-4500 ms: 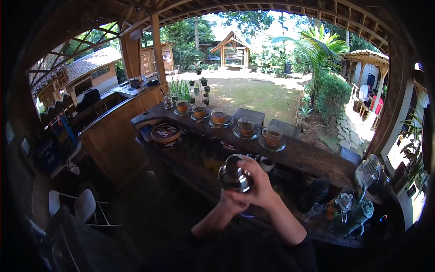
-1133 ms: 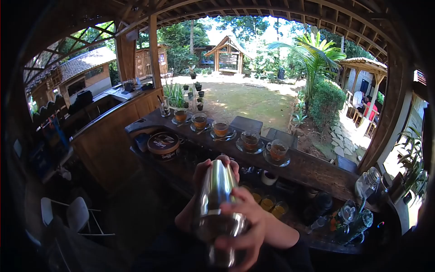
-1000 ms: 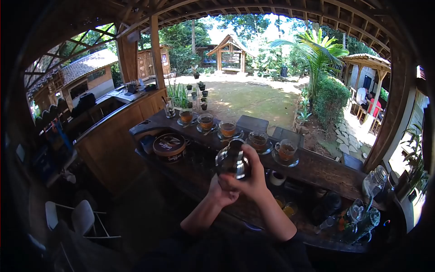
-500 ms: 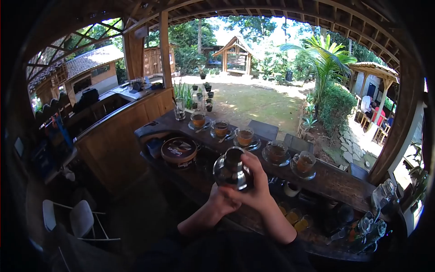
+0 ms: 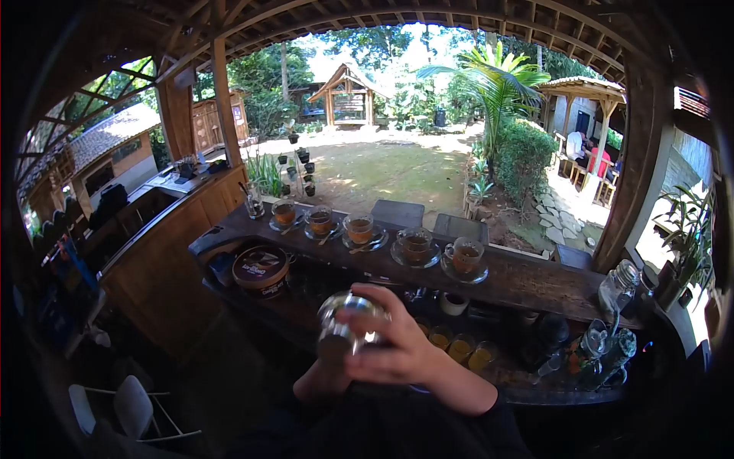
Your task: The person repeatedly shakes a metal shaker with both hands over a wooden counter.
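Note:
A shiny metal container (image 5: 336,325), somewhat blurred, is held low in front of my body. My right hand (image 5: 394,340) is wrapped round it from the right, fingers over its upper side. Beneath it, my left hand (image 5: 325,380) supports it from below, with most of its fingers hidden. Beyond my hands, several glass cups of brown drink stand on saucers along the wooden counter (image 5: 527,284), among them one at the left (image 5: 284,213) and one at the right (image 5: 465,256).
A round brown tub (image 5: 261,269) sits on the lower shelf at the left. Glasses of yellow liquid (image 5: 460,349) stand right of my hands. Farther right are a glass jar (image 5: 618,287) and a clear pitcher (image 5: 595,339). White chairs (image 5: 134,407) are lower left. People (image 5: 585,153) sit outside.
The metal container has moved down and left with both hands and is now tilted differently. The view has turned to the right, so the cups appear farther left.

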`<act>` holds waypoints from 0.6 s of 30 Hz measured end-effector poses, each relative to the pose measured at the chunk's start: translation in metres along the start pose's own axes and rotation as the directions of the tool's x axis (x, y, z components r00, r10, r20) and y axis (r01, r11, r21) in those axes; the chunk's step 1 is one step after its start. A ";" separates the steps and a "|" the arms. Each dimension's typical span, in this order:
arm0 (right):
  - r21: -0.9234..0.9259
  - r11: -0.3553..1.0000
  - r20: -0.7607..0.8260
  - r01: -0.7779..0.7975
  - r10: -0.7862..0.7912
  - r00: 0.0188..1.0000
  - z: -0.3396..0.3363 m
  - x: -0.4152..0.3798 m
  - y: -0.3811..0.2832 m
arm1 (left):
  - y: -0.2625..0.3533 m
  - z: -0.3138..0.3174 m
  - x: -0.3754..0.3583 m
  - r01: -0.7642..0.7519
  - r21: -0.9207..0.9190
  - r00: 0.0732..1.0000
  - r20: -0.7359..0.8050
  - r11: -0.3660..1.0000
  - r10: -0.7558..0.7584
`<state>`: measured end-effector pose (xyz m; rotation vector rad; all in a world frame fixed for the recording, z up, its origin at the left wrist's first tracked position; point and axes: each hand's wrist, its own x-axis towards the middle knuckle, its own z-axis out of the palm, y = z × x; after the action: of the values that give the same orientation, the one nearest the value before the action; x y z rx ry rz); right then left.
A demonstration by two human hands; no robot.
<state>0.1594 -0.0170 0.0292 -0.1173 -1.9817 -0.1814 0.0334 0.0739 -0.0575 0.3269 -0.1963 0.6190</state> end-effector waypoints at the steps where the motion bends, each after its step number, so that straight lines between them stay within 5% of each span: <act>1: 0.043 0.985 -0.043 0.164 -0.162 0.986 -0.002 0.007 -0.018 | -0.008 -0.001 0.000 0.007 -0.015 1.000 -0.023 1.000 -0.007; 3: 0.032 0.979 0.188 0.199 -0.202 0.961 -0.027 0.001 -0.056 | -0.022 0.040 0.008 -0.070 0.233 0.925 0.379 0.970 -0.024; 5: 0.015 0.966 0.067 0.258 -0.258 0.964 -0.035 -0.003 -0.052 | -0.039 0.039 0.016 -0.085 0.219 0.917 0.398 0.972 -0.010; 6: -0.007 0.949 -0.055 0.316 -0.316 0.947 -0.038 -0.007 -0.047 | -0.052 0.028 0.020 -0.043 0.051 0.972 0.235 0.998 0.030; 7: 0.050 0.988 -0.075 0.147 -0.144 0.987 -0.043 -0.016 -0.040 | -0.065 0.011 0.020 -0.031 -0.123 0.998 0.059 0.992 0.038; 8: 0.011 0.998 -0.004 -0.058 0.058 0.998 -0.048 -0.040 -0.023 | -0.078 -0.006 0.017 -0.027 -0.128 0.998 0.057 0.991 0.035; 10: 0.066 0.913 -0.210 -0.403 0.408 0.888 -0.046 -0.066 -0.014 | -0.106 -0.040 0.012 -0.095 0.154 0.993 0.080 0.983 0.083; 11: 0.104 0.905 -0.246 -0.414 0.426 0.871 -0.055 -0.064 -0.020 | -0.117 -0.018 0.018 -0.128 0.297 0.989 0.105 0.946 0.101; 13: 0.079 0.980 -0.224 -0.183 0.197 0.955 -0.079 -0.046 -0.045 | -0.134 0.028 0.028 -0.193 0.130 0.980 -0.027 0.973 0.198; 15: 0.108 0.987 -0.136 0.123 -0.108 0.985 -0.097 -0.026 -0.078 | -0.135 0.050 0.031 -0.006 -0.003 0.979 0.202 1.000 0.006; 16: 0.055 0.967 -0.069 0.248 -0.244 0.967 -0.104 -0.022 -0.094 | -0.134 0.058 0.035 -0.042 0.043 0.957 0.289 0.998 0.027; 17: 0.138 0.988 0.095 0.069 -0.083 0.992 -0.111 -0.032 -0.109 | -0.130 0.054 0.042 -0.097 0.185 0.874 0.486 0.978 -0.005; 18: 0.128 0.982 0.069 0.135 -0.145 0.987 -0.114 -0.037 -0.111 | -0.137 0.053 0.042 -0.115 0.171 0.877 0.481 0.979 0.019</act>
<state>0.2590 -0.1464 0.0325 0.0969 -2.0744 -0.1472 0.1445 -0.0268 -0.0297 0.6665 -0.6281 0.6194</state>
